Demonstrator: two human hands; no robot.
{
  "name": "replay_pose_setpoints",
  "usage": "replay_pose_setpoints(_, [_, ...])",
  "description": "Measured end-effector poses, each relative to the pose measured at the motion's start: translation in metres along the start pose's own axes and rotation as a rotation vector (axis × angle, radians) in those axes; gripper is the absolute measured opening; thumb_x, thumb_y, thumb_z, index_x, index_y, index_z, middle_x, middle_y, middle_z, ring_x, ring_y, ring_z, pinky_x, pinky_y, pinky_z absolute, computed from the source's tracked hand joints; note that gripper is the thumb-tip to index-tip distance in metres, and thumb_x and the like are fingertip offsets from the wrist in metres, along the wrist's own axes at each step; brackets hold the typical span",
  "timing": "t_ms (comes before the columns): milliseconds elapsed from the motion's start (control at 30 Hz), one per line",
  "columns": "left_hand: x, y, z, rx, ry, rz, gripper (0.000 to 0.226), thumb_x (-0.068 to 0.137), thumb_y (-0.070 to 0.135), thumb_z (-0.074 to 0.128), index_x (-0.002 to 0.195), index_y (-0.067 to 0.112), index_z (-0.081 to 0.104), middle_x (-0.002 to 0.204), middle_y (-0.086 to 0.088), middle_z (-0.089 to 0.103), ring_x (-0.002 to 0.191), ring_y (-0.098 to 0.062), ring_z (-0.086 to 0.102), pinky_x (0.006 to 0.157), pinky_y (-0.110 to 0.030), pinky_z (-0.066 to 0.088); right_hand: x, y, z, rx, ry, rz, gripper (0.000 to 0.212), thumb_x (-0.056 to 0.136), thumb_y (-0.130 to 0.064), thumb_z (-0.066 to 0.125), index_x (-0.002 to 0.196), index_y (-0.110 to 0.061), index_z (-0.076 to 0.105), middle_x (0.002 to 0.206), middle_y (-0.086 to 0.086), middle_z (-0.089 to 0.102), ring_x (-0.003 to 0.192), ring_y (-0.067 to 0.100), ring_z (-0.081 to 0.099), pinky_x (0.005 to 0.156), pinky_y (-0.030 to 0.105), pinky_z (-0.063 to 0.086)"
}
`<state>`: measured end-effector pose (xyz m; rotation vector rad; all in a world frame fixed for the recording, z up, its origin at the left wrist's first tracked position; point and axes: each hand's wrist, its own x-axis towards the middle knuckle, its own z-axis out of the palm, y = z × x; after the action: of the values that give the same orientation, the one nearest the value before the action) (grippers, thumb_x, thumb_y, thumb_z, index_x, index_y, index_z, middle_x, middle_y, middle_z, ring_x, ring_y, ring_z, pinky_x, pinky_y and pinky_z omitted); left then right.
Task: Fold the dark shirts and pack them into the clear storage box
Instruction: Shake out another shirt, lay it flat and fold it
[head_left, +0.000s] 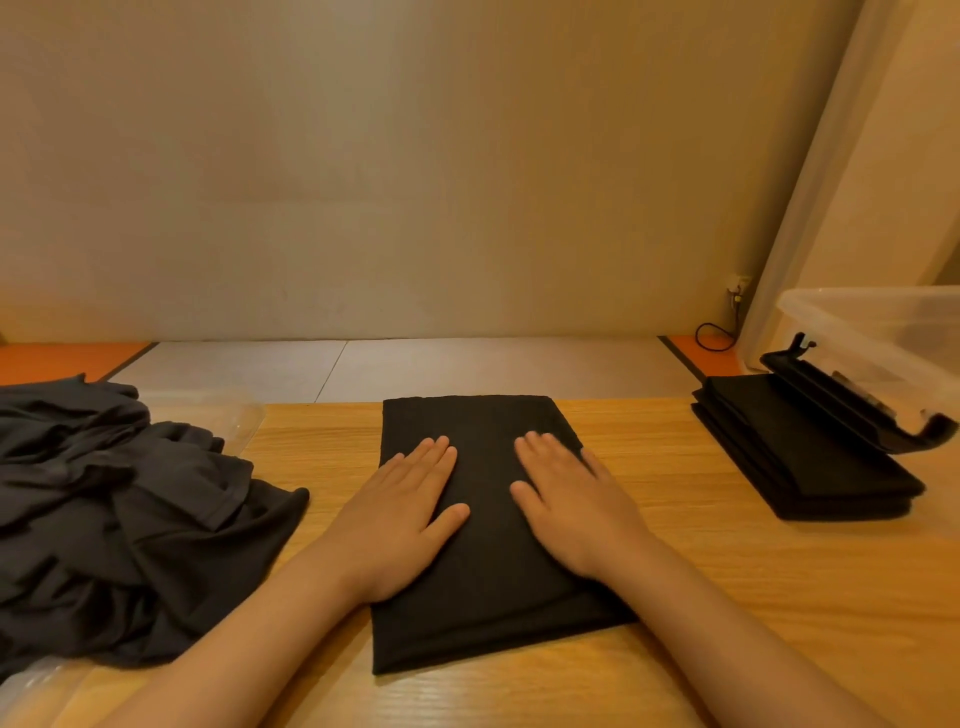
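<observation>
Head view, pressing stage of the fold. One dark shirt (483, 597), already reduced to a narrow rectangle, lies flat at the centre of the desk (727, 571), its long axis running from 6 to 12 o'clock. The left hand (410, 499) and the right hand (566, 504) rest palm-down on it side by side, fingers straight and spread, gripping nothing. At 9 o'clock lies a crumpled pile of unfolded dark shirts (119, 499), well apart from the hands. At 2 o'clock a stack of folded shirts (800, 457) sits on the desk just beside the clear storage box (883, 332), which stands at the desk's edge; its interior appears to hold no shirts. Judged from this layout, the task is partly done. The next move probably calls for a final crosswise fold, or for lifting the rectangle by both short ends towards 2 o'clock without letting the layers slide apart.
</observation>
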<state>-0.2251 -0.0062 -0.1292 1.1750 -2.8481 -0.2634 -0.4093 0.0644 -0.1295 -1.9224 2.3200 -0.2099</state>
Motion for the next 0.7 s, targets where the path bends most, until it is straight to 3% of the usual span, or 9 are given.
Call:
replay_pose_setpoints(67, [-0.001, 0.001, -0.001, -0.018, 0.002, -0.001, 0.073, 0.093, 0.062, 0.014, 0.153, 0.027, -0.007, 0.160, 0.012, -0.011, 0.145, -0.001, -0.012, 0.115, -0.020, -0.008, 0.002, 0.022, -0.003, 0.022, -0.015, 0.091, 0.056, 0.104, -0.041, 0.019, 0.154, -0.025, 0.001, 0.161, -0.008, -0.003, 0.147, 0.009, -0.006, 0.119, 0.037, -0.001])
replay_pose_setpoints(167, [-0.007, 0.005, -0.004, -0.138, 0.081, 0.017, 0.059, 0.101, 0.049, 0.025, 0.153, 0.031, 0.004, 0.158, 0.018, -0.001, 0.143, 0.004, -0.005, 0.112, -0.016, -0.005, -0.005, 0.037, -0.012, 0.043, 0.006, 0.147, 0.056, 0.104, -0.038, 0.018, 0.154, -0.023, -0.002, 0.162, -0.006, -0.005, 0.147, 0.010, -0.009, 0.118, 0.036, -0.004])
replay_pose_setpoints(333, [-0.031, 0.017, -0.017, -0.364, 0.273, 0.023, 0.050, 0.103, 0.037, 0.031, 0.151, 0.036, 0.015, 0.150, 0.029, 0.007, 0.134, 0.016, -0.003, 0.103, -0.002, -0.008, -0.042, 0.000, -0.029, 0.118, 0.228, -0.091, 0.054, 0.104, -0.035, 0.022, 0.154, -0.027, 0.000, 0.159, -0.015, -0.006, 0.140, -0.003, -0.017, 0.114, 0.025, -0.013])
replay_pose_setpoints(500, [-0.057, 0.060, 0.006, -0.218, 0.168, 0.036, 0.055, 0.104, 0.037, 0.021, 0.153, 0.030, -0.004, 0.158, 0.018, -0.004, 0.141, 0.007, -0.008, 0.117, -0.020, -0.006, -0.069, -0.038, 0.002, 0.000, 0.011, -0.190, 0.054, 0.105, -0.037, 0.015, 0.152, -0.027, -0.008, 0.160, -0.011, -0.009, 0.144, 0.003, -0.015, 0.119, 0.033, -0.009])
replay_pose_setpoints(700, [-0.068, 0.055, 0.015, 0.025, 0.057, -0.032, 0.061, 0.102, 0.046, 0.013, 0.151, 0.022, -0.015, 0.160, 0.006, -0.017, 0.144, -0.004, -0.018, 0.121, -0.030, -0.006, -0.076, -0.030, 0.009, -0.044, -0.011, -0.129, 0.056, 0.101, -0.049, 0.007, 0.152, -0.030, -0.006, 0.160, -0.014, -0.009, 0.141, -0.001, -0.017, 0.117, 0.031, -0.010])
